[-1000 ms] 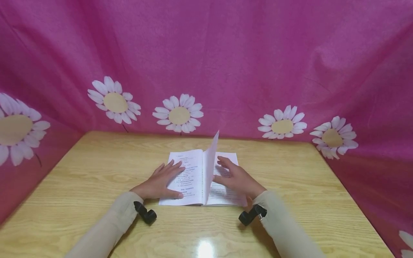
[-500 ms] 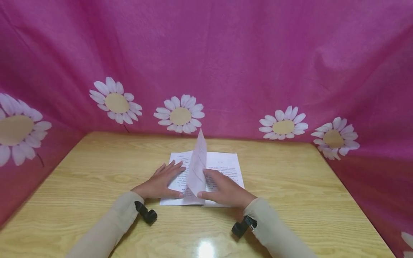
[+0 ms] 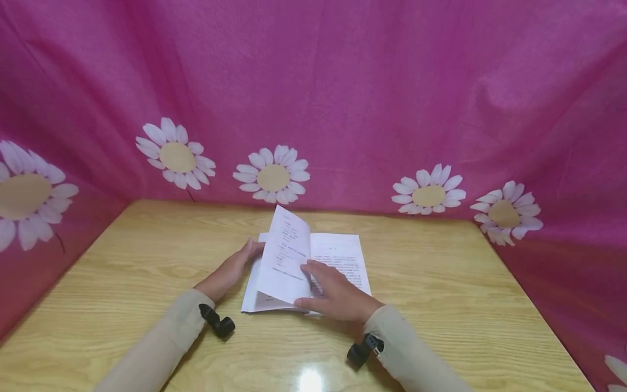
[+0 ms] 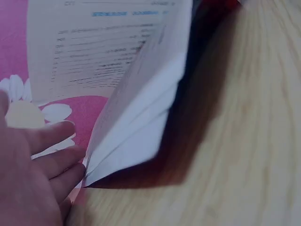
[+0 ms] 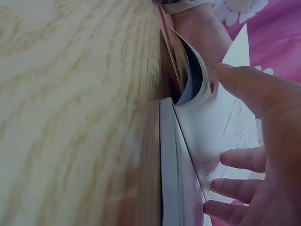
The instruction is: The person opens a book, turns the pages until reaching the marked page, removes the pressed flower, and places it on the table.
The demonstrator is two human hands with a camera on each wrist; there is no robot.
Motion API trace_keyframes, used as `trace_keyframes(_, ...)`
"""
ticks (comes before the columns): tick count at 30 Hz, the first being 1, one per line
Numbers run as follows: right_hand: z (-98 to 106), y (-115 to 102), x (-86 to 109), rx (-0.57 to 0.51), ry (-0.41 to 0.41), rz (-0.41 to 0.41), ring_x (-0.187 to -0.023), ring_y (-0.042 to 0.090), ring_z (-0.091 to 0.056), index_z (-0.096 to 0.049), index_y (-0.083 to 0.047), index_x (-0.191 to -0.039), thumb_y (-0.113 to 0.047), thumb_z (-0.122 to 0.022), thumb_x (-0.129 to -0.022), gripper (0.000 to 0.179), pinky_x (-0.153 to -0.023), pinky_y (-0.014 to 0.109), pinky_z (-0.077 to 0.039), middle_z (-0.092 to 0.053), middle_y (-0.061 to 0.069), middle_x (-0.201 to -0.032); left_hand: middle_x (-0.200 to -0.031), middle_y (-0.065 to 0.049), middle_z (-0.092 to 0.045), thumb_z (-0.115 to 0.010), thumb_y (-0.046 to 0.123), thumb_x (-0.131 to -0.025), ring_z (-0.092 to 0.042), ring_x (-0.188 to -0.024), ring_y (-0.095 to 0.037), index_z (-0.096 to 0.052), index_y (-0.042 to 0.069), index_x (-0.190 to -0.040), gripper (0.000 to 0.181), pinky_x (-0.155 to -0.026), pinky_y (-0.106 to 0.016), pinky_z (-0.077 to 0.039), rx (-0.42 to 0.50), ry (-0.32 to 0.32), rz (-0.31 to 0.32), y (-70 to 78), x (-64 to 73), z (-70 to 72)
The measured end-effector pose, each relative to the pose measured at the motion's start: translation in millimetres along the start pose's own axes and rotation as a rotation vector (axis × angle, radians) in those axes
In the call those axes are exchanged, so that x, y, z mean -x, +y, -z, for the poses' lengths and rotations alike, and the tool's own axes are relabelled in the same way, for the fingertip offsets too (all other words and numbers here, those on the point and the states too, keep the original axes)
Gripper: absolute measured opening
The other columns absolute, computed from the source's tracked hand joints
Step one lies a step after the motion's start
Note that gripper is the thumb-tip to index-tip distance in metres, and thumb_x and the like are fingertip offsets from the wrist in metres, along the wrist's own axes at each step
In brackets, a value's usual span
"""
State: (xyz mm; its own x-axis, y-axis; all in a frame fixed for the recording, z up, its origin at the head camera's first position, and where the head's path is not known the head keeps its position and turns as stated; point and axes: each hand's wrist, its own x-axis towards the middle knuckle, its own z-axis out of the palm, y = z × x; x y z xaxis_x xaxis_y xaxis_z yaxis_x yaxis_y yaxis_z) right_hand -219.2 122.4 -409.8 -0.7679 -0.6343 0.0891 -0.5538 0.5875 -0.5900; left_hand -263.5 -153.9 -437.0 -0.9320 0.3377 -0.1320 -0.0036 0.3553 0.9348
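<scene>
nearest, the right hand [image 3: 335, 294] has its fingers and thumb spread, uncurled, against the raised leaf [image 3: 286, 256]; a light, flat push should avoid a crease. the left hand [image 3: 229, 272], its fingers nearly straight (partly hidden behind the leaf), meets the left edge of the open book [image 3: 343, 248] on the counter [image 3: 421, 261]; best steady that side and guide the leaf down evenly; a flowered cloth [image 3: 343, 109] hangs beyond

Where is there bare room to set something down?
The wooden table is bare right of the open book and right sleeve, left of the left hand and left sleeve, and between the sleeves. It is crowded at the book: the right hand and a lifted page are over it, the left hand at its edge.
</scene>
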Motion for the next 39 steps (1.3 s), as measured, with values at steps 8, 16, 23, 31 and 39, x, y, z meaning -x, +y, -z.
trace_keyframes(8,-1,-6,4.2,0.011,-0.033,-0.084,-0.142,0.034,-0.024,-0.040,-0.016,-0.147,-0.056,-0.064,-0.086,0.076,-0.113,0.055,-0.019,-0.027,0.013,-0.156,-0.149,-0.013,-0.040,-0.014,0.066,-0.097,-0.033,-0.140,-0.028,-0.040,0.004,-0.144,0.082,-0.118,-0.043,-0.012,0.271,0.074,-0.118,-1.1,-2.4,3.0)
trace_keyframes(16,-6,-3,6.2,0.050,-0.095,-0.119,-0.146,0.026,-0.014,-0.035,-0.025,-0.151,-0.060,-0.038,-0.097,0.065,-0.116,0.051,-0.011,-0.018,0.004,-0.160,-0.146,-0.016,-0.043,-0.011,0.062,-0.099,-0.037,-0.137,-0.029,-0.039,0.001,-0.142,0.080,-0.117,-0.043,-0.016,0.399,0.146,-0.145,0.9,-1.8,3.4)
trace_keyframes(23,-7,-5,5.9,0.084,-0.124,-0.108,-0.148,0.025,-0.008,-0.029,-0.027,-0.153,-0.060,-0.025,-0.099,0.064,-0.116,0.053,-0.003,-0.011,0.003,-0.162,-0.143,-0.017,-0.045,-0.021,0.054,-0.103,-0.040,-0.135,-0.028,-0.041,-0.002,-0.139,0.070,-0.115,-0.043,-0.025,0.471,0.221,-0.174,12.6,-1.8,7.7)
trace_keyframes(31,-8,-4,5.6,0.135,-0.122,-0.097,-0.147,0.030,-0.008,-0.027,-0.027,-0.154,-0.061,-0.024,-0.099,0.064,-0.116,0.054,-0.003,-0.011,0.004,-0.162,-0.146,-0.001,-0.043,-0.043,0.048,-0.100,-0.031,-0.140,-0.023,-0.047,0.018,-0.140,0.050,-0.114,-0.050,-0.022,0.057,0.233,-0.207,27.7,3.6,6.8)
trace_keyframes(39,-10,-4,5.1,0.129,-0.123,-0.095,-0.147,0.029,-0.008,-0.027,-0.028,-0.154,-0.062,-0.023,-0.099,0.064,-0.116,0.055,-0.003,-0.011,0.005,-0.162,-0.156,0.001,-0.031,-0.068,0.047,-0.087,-0.024,-0.144,-0.022,-0.046,0.019,-0.144,0.067,-0.113,-0.054,-0.023,-0.494,-0.025,-0.419,30.3,8.6,-5.6)
